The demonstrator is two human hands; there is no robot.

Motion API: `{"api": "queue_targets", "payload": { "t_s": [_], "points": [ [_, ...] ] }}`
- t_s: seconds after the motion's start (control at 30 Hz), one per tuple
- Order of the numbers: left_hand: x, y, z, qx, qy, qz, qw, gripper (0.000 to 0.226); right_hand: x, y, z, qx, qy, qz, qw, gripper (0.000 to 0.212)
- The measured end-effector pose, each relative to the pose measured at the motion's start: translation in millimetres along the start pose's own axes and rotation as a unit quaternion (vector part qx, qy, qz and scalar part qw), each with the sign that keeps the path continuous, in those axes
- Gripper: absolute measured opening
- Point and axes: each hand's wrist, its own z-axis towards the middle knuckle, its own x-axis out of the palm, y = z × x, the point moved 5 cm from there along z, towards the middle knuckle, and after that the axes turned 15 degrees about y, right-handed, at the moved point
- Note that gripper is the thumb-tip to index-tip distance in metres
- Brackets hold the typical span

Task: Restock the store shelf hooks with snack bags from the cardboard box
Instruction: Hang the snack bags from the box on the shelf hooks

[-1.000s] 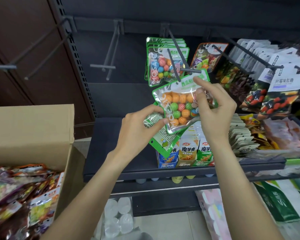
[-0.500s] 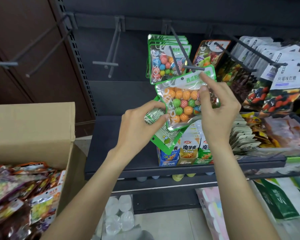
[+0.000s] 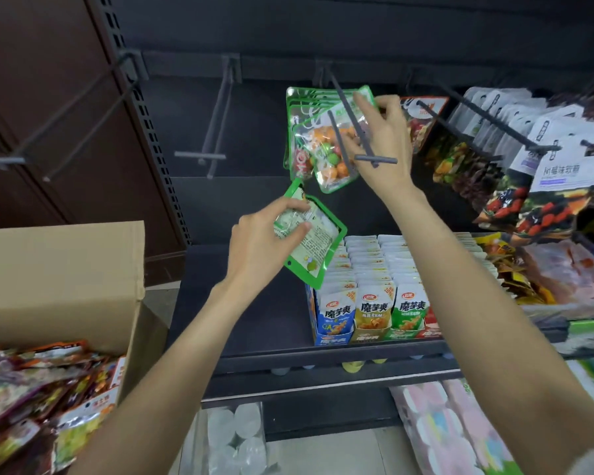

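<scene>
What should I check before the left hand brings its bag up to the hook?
1. Bag in right hand threaded on hook: ok, the front green candy bag hangs with the rod through its top.
2. Right hand out of the way: not ok, it holds that bag's top corner.
3. Next bag ready: ok, left hand pinches a second green bag, back side facing the camera.
4. Hang hole of the second bag located: cannot tell.
5. Room left on the hook: ok, bare rod shows ahead of the bags.
6. Cardboard box stock: ok, packets visible inside.
</scene>
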Motion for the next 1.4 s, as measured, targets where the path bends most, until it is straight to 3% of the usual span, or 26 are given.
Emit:
{"api": "queue_targets", "payload": {
  "t_s": [0.1,0.2,0.3,0.37,0.5,0.6,0.7,0.8,0.87,1.0,1.07,1.13,1.2,1.27,1.33,1.4],
  "points": [
    [1,5,-8,-0.001,0.003,-0.014,1.0,0.015,9,-1,5,0.02,-0.039,-0.079,0.996,0.057],
    [0,5,-11,0.003,0.002,-0.038,0.999,0.015,18,-5,-4,0.006,-0.069,-0.004,0.998,0.061],
    [-4,-2,-12,0.01,0.001,-0.051,0.999,0.016,32,-19,-7,0.052,0.044,-0.004,0.998,0.058],
    [-7,-6,-12,0.012,0.004,-0.067,0.998,0.02,25,-17,-16,0.023,0.022,-0.014,0.999,0.063],
    [-14,-18,-16,0.048,0.023,-0.143,0.988,0.034,-3,-9,-62,0.033,-0.014,0.157,0.987,0.054],
    [-17,-21,-18,0.079,0.057,-0.2,0.975,0.032,-9,0,-109,0.091,0.062,0.343,0.933,0.051],
    [-15,-19,-21,0.108,0.088,-0.213,0.967,0.031,-3,15,-141,0.101,0.14,0.44,0.881,0.05],
    [-8,-13,-24,0.101,0.075,-0.233,0.964,0.035,-1,24,-157,0.114,0.117,0.482,0.861,0.014],
    [-7,-13,-26,0.109,0.046,-0.178,0.977,0.038,2,20,-164,0.148,0.088,0.507,0.845,0.003],
    [-3,-24,-38,0.229,0.123,-0.127,0.957,0.06,12,8,-174,0.235,0.089,0.647,0.72,0.015],
    [-5,-29,-41,0.258,0.12,-0.127,0.95,0.046,15,8,-179,0.253,0.122,0.682,0.675,0.021],
    [-9,-29,-35,0.229,0.053,-0.148,0.961,0.024,18,12,-185,0.261,0.165,0.644,0.7,0.023],
    [-16,-29,-22,0.162,-0.01,-0.174,0.971,0.016,13,15,-187,0.266,0.188,0.507,0.798,0.037],
    [-16,-32,-7,0.105,-0.013,-0.196,0.975,0.017,-3,22,-179,0.226,0.142,0.404,0.875,0.05],
    [-14,-39,3,0.091,0.0,-0.19,0.978,0.007,-17,34,-169,0.151,0.084,0.416,0.893,0.046],
    [-16,-45,6,0.09,-0.012,-0.206,0.974,0.007,-24,41,-160,0.104,0.033,0.444,0.89,0.018]
  ]
}}
